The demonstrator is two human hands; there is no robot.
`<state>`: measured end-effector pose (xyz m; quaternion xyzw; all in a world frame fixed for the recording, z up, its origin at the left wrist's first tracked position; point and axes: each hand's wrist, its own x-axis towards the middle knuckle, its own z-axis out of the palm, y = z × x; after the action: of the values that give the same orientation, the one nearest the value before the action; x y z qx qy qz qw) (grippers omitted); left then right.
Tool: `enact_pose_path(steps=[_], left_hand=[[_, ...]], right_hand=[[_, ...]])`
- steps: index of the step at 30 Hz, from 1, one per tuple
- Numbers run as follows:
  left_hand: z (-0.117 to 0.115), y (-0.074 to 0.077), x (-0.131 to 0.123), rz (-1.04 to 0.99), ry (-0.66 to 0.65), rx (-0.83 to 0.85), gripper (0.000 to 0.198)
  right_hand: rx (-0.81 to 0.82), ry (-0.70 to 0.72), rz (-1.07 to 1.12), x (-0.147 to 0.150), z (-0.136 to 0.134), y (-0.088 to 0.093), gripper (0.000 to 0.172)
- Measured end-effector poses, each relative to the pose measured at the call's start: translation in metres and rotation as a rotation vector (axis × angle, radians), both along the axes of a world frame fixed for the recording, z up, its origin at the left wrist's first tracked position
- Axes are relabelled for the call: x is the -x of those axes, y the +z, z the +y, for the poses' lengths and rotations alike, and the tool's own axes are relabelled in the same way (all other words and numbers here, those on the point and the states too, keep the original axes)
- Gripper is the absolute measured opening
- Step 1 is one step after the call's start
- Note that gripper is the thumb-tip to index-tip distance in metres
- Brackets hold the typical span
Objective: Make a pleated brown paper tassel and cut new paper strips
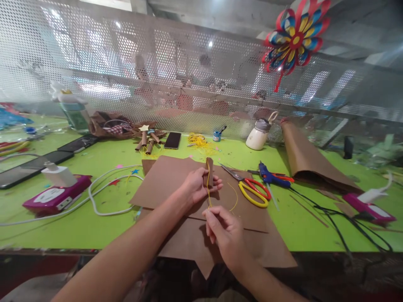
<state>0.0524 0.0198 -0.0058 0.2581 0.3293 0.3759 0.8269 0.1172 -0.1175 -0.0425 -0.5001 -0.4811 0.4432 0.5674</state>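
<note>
My left hand point(198, 186) is closed around a small roll of brown paper point(209, 171), held upright above brown paper sheets point(170, 180) on the green table point(103, 159). A thin yellow string point(208, 191) runs down from the roll to my right hand point(223, 230), which pinches its lower end just below the left hand. A loose loop of the string curves off to the right over the brown paper.
Yellow-handled scissors point(253, 193) and a blue glue gun point(272, 177) lie right of my hands. A brown paper roll point(307, 161), white bottle point(258, 134), yellow string pile point(198, 140), phone point(172, 140), paper tubes point(147, 142) sit further back. Left: pink power strip point(56, 196), white cable point(103, 188). A perforated screen point(157, 75) backs the table.
</note>
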Motion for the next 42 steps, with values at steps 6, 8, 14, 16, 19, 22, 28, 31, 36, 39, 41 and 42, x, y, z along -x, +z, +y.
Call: enact_pose_path(steps=[6,8,14,16,19,22,28,31,36,39,41,42], left_hand=[[-0.001,0.002,-0.002,-0.034,-0.021,-0.002,0.018],[-0.002,0.001,-0.002,-0.029,-0.011,-0.001,0.022],[-0.004,-0.003,-0.004,0.04,0.031,-0.021,0.027],[-0.004,-0.003,-0.004,0.063,0.035,-0.045,0.025],[-0.004,-0.002,-0.003,0.069,0.029,-0.063,0.02],[-0.002,-0.002,-0.002,0.085,0.034,-0.077,0.019],[0.001,-0.005,0.0,0.11,0.031,-0.097,0.02],[0.0,-0.005,0.0,0.12,0.028,-0.118,0.018],[-0.005,-0.004,0.0,0.149,0.032,-0.183,0.017],[-0.007,-0.006,-0.002,0.202,0.059,-0.268,0.013],[-0.007,-0.008,-0.003,0.262,0.088,-0.336,0.013],[-0.008,-0.01,-0.003,0.29,0.099,-0.364,0.012]], right_hand=[[0.061,0.007,0.071,-0.003,0.002,-0.002,0.033],[0.078,0.02,0.097,-0.002,0.002,-0.001,0.032],[0.125,0.096,0.196,-0.002,-0.004,0.005,0.031],[0.128,0.106,0.236,-0.003,-0.008,0.006,0.029],[0.139,0.166,0.271,-0.008,-0.019,0.01,0.027],[0.161,0.311,0.158,-0.02,-0.035,0.023,0.024],[-0.09,0.674,-0.376,-0.083,-0.063,0.081,0.016],[-0.019,0.482,-0.672,-0.121,-0.065,0.105,0.007],[-0.074,0.104,-0.806,-0.141,-0.012,0.113,0.03],[-0.164,0.058,-0.635,-0.127,0.05,0.102,0.026],[-0.215,0.057,-0.535,-0.115,0.092,0.09,0.027],[-0.221,0.032,-0.496,-0.109,0.11,0.084,0.028]])
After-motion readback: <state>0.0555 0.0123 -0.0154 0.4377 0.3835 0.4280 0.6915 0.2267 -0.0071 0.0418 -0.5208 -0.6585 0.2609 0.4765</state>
